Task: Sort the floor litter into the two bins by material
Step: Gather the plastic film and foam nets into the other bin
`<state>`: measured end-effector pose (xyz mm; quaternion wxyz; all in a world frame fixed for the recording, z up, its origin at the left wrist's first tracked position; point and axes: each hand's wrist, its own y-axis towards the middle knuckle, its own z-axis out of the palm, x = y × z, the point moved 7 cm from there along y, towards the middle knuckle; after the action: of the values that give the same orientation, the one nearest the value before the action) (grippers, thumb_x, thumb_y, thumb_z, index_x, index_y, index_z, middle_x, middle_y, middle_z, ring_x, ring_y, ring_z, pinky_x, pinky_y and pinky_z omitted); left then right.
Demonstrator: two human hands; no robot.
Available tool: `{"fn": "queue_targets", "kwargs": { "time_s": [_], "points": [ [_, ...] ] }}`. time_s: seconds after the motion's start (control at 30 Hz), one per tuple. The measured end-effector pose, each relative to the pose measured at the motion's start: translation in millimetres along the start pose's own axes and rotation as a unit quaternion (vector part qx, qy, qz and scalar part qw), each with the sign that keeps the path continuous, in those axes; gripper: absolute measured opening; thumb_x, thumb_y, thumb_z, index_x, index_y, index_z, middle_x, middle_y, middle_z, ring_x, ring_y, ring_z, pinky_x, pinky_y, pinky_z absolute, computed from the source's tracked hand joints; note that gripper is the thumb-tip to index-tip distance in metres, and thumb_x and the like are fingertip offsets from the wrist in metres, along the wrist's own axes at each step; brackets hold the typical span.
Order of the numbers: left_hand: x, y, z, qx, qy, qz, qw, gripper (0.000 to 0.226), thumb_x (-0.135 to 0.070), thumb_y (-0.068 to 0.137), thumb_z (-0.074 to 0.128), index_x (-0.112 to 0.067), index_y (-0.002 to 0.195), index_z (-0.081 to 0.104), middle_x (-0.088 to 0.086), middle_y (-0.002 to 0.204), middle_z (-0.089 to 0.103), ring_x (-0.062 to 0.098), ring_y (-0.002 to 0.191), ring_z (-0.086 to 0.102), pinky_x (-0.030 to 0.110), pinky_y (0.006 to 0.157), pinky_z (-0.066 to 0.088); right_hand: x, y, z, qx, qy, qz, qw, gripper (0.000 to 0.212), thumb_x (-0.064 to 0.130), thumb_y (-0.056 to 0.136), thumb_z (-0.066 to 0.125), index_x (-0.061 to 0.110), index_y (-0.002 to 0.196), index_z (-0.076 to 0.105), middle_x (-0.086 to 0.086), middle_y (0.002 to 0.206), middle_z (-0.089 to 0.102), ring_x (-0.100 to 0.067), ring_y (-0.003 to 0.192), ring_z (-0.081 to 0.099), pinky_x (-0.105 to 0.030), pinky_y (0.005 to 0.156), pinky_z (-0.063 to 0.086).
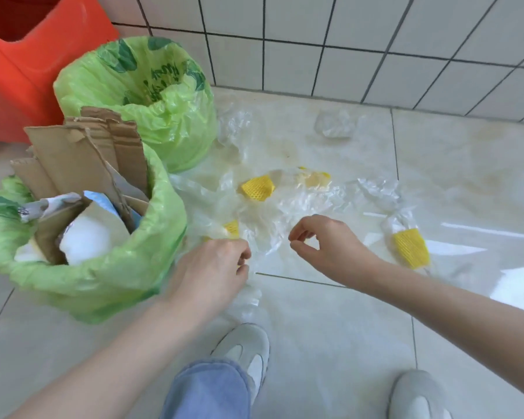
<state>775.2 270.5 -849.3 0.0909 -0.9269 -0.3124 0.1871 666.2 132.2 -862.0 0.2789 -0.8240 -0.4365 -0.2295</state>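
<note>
Nearest the camera, a blue denim trouser leg [208, 388] and two pale grey shoes [248, 352] stand on the glossy tiled floor [330, 343]. Just beyond, the left hand [215, 267] is closed in a pinch on the near edge of a crumpled clear plastic sheet [263, 225] lying on the floor; the right hand [321, 246] hangs over the same sheet with thumb and forefinger curled close but apart, and it seems to hold nothing.

To the left, touching distance from the left hand, the near green-lined bin [97, 267] is packed with brown cardboard pieces [82, 158] and white paper. Behind it the far green-lined bin [139, 95] looks nearly empty.

Judging by this, paper and card are sorted and the plastic step is in hand. More clear film, three yellow foam net sleeves [257, 187] and a small crumpled clear wrapper [335, 125] near the white tiled wall [375, 40] lie further out. The next move probably calls for gathering the slippery film with both hands, then carrying it past the full bin to the far one.
</note>
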Motion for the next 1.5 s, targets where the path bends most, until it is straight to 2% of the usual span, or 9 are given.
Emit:
{"fn": "queue_targets", "kwargs": {
  "time_s": [0.23, 0.37, 0.57, 0.73, 0.97, 1.1, 1.23, 1.37, 1.5],
  "points": [
    [27, 11, 116, 0.232, 0.169, -0.015, 0.958, 0.045, -0.016, 0.086, 0.049, -0.022, 0.129, 0.038, 0.002, 0.130, 0.042, 0.027, 0.118, 0.045, 0.038, 0.085, 0.048, -131, -71, 4, 0.003, -0.050, 0.127, 0.991, 0.011, 0.025, 0.090, 0.057, 0.023, 0.100, 0.061, 0.009, 0.095, 0.052, -0.015, 0.100, 0.053, -0.024, 0.078, 0.041],
    [23, 15, 140, 0.186, 0.146, 0.006, 0.972, 0.054, -0.018, 0.085, 0.055, -0.025, 0.134, 0.033, 0.003, 0.128, 0.037, 0.028, 0.114, 0.045, 0.039, 0.089, 0.048, -190, -109, 0, -0.007, -0.083, 0.203, 0.976, 0.021, 0.020, 0.089, 0.059, 0.016, 0.111, 0.059, 0.000, 0.111, 0.049, -0.024, 0.110, 0.047, -0.030, 0.088, 0.041],
    [-15, 27, 156, 0.104, 0.073, 0.077, 0.989, 0.068, 0.006, 0.076, 0.055, -0.015, 0.138, 0.039, 0.011, 0.114, 0.045, 0.035, 0.099, 0.055, 0.044, 0.084, 0.049, -239, -143, -29, -0.117, -0.235, 0.234, 0.936, 0.054, 0.012, 0.075, 0.068, 0.008, 0.127, 0.052, -0.019, 0.127, 0.048, -0.044, 0.116, 0.041, -0.049, 0.097, 0.039],
    [-46, 27, 168, 0.081, 0.030, 0.133, 0.987, 0.065, 0.010, 0.077, 0.054, -0.014, 0.137, 0.043, 0.011, 0.111, 0.050, 0.036, 0.094, 0.061, 0.041, 0.076, 0.051, -292, -161, -29, -0.039, -0.189, 0.378, 0.906, 0.079, 0.026, 0.083, 0.065, 0.017, 0.147, 0.019, -0.010, 0.146, 0.030, -0.040, 0.132, 0.032, -0.050, 0.106, 0.027],
    [-83, 21, 180, 0.098, -0.021, 0.174, 0.980, 0.065, 0.011, 0.078, 0.049, -0.016, 0.137, 0.043, 0.008, 0.112, 0.052, 0.032, 0.099, 0.059, 0.037, 0.078, 0.047, -308, -175, -32, -0.095, -0.131, 0.326, 0.931, 0.076, -0.015, 0.078, 0.038, 0.019, 0.145, 0.028, -0.015, 0.137, 0.036, -0.040, 0.111, 0.043, -0.044, 0.091, 0.040],
    [-99, 24, 182, 0.103, -0.031, 0.194, 0.975, 0.045, 0.009, 0.082, 0.049, -0.011, 0.121, 0.058, 0.008, 0.110, 0.061, 0.029, 0.102, 0.059, 0.032, 0.082, 0.043, -309, -178, -29, -0.116, -0.069, 0.304, 0.943, 0.069, -0.015, 0.080, 0.037, 0.021, 0.139, 0.037, -0.012, 0.130, 0.039, -0.033, 0.101, 0.051, -0.034, 0.078, 0.045],
    [-117, 22, 177, 0.092, -0.053, 0.217, 0.970, 0.024, 0.001, 0.085, 0.051, -0.010, 0.099, 0.068, 0.005, 0.096, 0.068, 0.026, 0.093, 0.063, 0.032, 0.080, 0.048, -302, -181, -33, -0.149, -0.053, 0.279, 0.947, 0.051, -0.015, 0.078, 0.036, 0.011, 0.117, 0.055, -0.013, 0.107, 0.057, -0.033, 0.095, 0.056, -0.036, 0.075, 0.050],
    [-136, 16, 168, 0.062, -0.044, 0.233, 0.969, 0.014, -0.007, 0.087, 0.053, -0.016, 0.088, 0.064, -0.002, 0.084, 0.063, 0.021, 0.078, 0.059, 0.032, 0.066, 0.048, -287, -194, -52, -0.178, -0.034, 0.301, 0.936, 0.030, -0.004, 0.085, 0.034, 0.010, 0.087, 0.061, -0.007, 0.081, 0.061, -0.029, 0.076, 0.056, -0.034, 0.063, 0.048],
    [-149, 18, 160, 0.040, -0.022, 0.219, 0.975, 0.020, -0.024, 0.090, 0.050, -0.016, 0.072, 0.049, -0.002, 0.073, 0.050, 0.027, 0.067, 0.051, 0.035, 0.058, 0.043, -283, -223, -75, -0.218, 0.057, 0.360, 0.905, 0.029, 0.005, 0.083, 0.032, 0.010, 0.087, 0.061, -0.005, 0.063, 0.051, -0.022, 0.051, 0.044, -0.027, 0.047, 0.038]
  ]
}}
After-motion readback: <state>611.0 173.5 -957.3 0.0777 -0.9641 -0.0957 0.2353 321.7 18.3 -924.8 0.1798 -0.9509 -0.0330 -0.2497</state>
